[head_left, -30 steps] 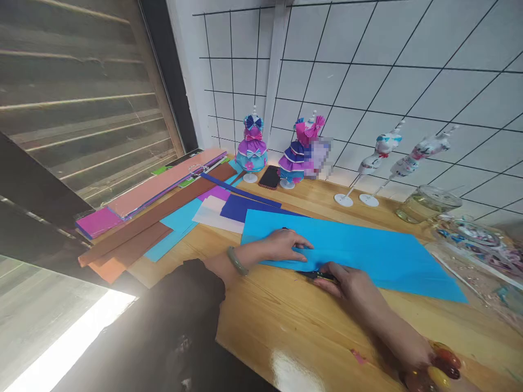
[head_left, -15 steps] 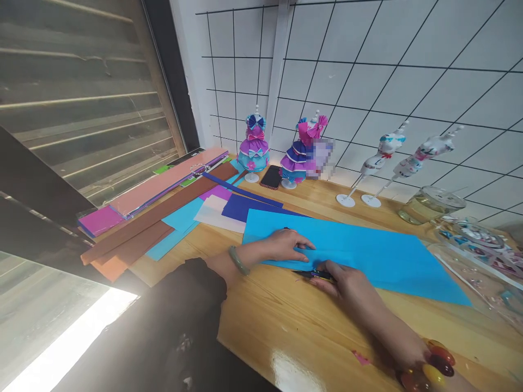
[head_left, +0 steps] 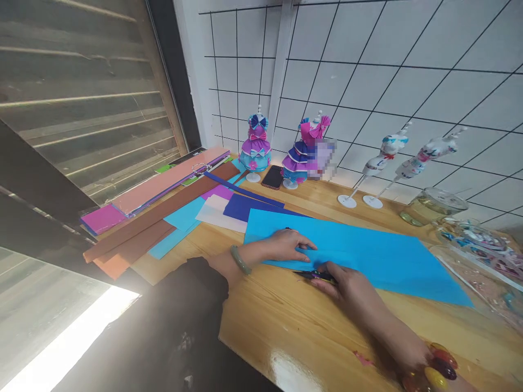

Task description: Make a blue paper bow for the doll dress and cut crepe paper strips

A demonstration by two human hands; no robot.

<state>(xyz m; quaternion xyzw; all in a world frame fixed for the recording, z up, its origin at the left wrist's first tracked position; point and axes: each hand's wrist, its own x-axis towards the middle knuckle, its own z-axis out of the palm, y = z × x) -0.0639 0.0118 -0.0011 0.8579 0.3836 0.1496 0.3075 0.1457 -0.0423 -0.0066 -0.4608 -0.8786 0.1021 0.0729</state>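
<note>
A long bright-blue sheet (head_left: 376, 253), which looks like crepe paper or thin fabric, lies flat across the wooden table. My left hand (head_left: 288, 245) rests on its left part, fingers stretched out and spread, with a green bangle at the wrist. Close by on the right, my right hand (head_left: 343, 279) is closed around small dark thread snips (head_left: 314, 275) with purple and yellow on the handle. Their blades point left, along the sheet's near edge. I cannot tell whether the blades touch the sheet.
Brown paper strips (head_left: 163, 218), light-blue pieces and a dark-blue piece (head_left: 245, 208) lie at the left. Behind stand several small dress forms (head_left: 255, 144), a phone (head_left: 272, 177) and a glass jar (head_left: 433, 207). A pink scrap (head_left: 362, 358) lies near the front edge.
</note>
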